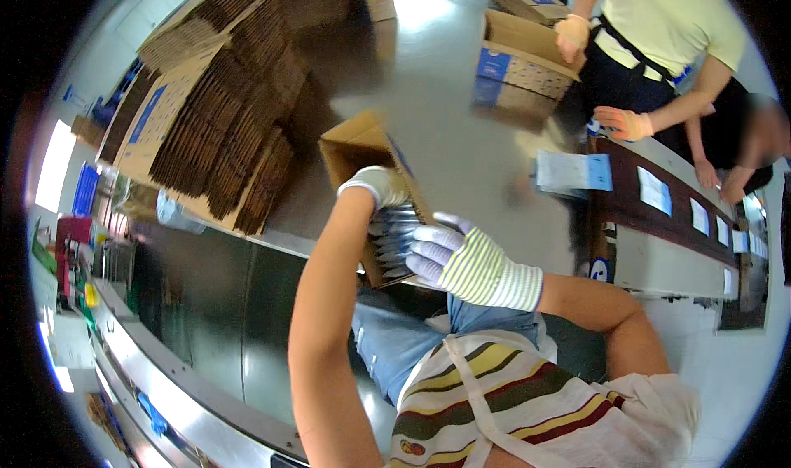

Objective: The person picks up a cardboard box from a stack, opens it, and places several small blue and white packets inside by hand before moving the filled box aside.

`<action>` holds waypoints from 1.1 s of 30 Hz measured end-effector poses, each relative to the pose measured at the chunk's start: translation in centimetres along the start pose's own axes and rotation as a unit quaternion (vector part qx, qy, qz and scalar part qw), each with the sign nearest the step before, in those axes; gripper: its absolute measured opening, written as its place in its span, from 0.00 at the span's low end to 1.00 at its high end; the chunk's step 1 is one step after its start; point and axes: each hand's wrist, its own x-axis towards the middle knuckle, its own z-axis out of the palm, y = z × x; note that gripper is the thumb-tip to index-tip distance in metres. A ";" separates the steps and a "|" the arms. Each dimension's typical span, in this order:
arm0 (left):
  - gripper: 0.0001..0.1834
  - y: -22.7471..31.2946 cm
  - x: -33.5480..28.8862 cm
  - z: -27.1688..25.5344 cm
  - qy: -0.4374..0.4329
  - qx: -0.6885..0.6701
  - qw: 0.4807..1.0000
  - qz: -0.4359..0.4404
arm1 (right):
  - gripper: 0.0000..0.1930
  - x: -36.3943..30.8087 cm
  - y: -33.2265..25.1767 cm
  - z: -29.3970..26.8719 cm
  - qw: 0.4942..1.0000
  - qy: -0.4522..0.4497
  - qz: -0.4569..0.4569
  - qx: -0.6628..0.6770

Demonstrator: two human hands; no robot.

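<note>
A cardboard box (pixel 356 130) sits with its top open at the table's near edge, tilted toward me. Silvery-blue flat packets (pixel 393 236) stand packed in a row inside it. My left hand (pixel 377 186), in a white glove, reaches into the box; its fingers are hidden there. In a white glove with yellow-green stripes and purplish fingers, my right hand (pixel 465 258) curls over the near right end of the row. Its fingers press on the packets beside the box wall.
Tall stacks of flattened cardboard boxes (pixel 206 130) stand on the grey table (pixel 445 97) at left. Another open box (pixel 527 56) is at the far right. A co-worker's gloved hand (pixel 624 124) is above a dark conveyor belt (pixel 630 208) carrying pale-blue packets. More packets (pixel 573 171) lie piled at its end.
</note>
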 end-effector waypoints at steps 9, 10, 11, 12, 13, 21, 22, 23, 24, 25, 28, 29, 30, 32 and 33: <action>0.17 6.0 -8.8 -0.4 0.219 -0.058 0.974 -0.020 | 0.20 -0.5 1.5 -2.9 0.969 0.081 0.081 0.219; 0.17 6.7 -9.5 -0.3 0.220 -0.054 0.974 -0.021 | 0.23 -1.2 2.4 -3.4 0.970 0.089 0.094 0.204; 0.18 6.8 -9.6 0.6 0.236 -0.004 0.971 -0.036 | 0.22 -1.7 3.3 -3.8 0.969 0.113 0.105 0.195; 0.18 6.5 -9.6 1.4 0.263 0.004 0.964 -0.038 | 0.21 -2.5 4.6 -4.3 0.973 0.079 0.125 0.180; 0.19 6.5 -9.4 2.0 0.292 0.011 0.956 -0.037 | 0.21 -3.6 6.3 -4.7 0.975 0.044 0.147 0.162; 0.21 7.1 -9.3 2.2 0.301 0.020 0.952 -0.052 | 0.13 -17.1 23.2 -8.8 0.903 -0.117 0.412 0.020; 0.22 7.2 -9.2 1.9 0.289 0.017 0.956 -0.054 | 0.13 -17.9 24.5 -9.9 0.893 -0.146 0.426 0.011; 0.23 7.4 -9.1 1.7 0.274 0.016 0.960 -0.061 | 0.12 -18.5 25.7 -10.7 0.883 -0.173 0.437 0.006; 0.22 7.6 -9.2 1.6 0.271 0.013 0.960 -0.067 | 0.12 -19.4 27.1 -10.9 0.873 -0.194 0.446 0.032; 0.21 7.5 -9.2 1.6 0.275 0.017 0.959 -0.059 | 0.12 -20.1 28.3 -10.7 0.862 -0.215 0.456 0.057; 0.20 7.5 -9.5 1.3 0.267 0.015 0.962 -0.057 | 0.17 -20.0 30.8 -9.5 0.922 -0.230 0.309 0.033; 0.20 7.6 -9.5 1.3 0.276 0.016 0.960 -0.053 | 0.18 -20.5 32.9 -9.6 0.939 -0.255 0.229 0.036; 0.20 7.6 -9.4 1.3 0.284 0.016 0.957 -0.048 | 0.19 -20.9 34.9 -9.8 0.950 -0.274 0.143 0.040; 0.20 7.4 -9.3 1.7 0.298 0.018 0.953 -0.050 | 0.20 -19.4 35.3 -9.2 0.919 -0.342 0.165 0.102; 0.20 7.1 -9.4 2.1 0.297 0.021 0.953 -0.055 | 0.20 -17.7 34.5 -8.6 0.895 -0.378 0.210 0.113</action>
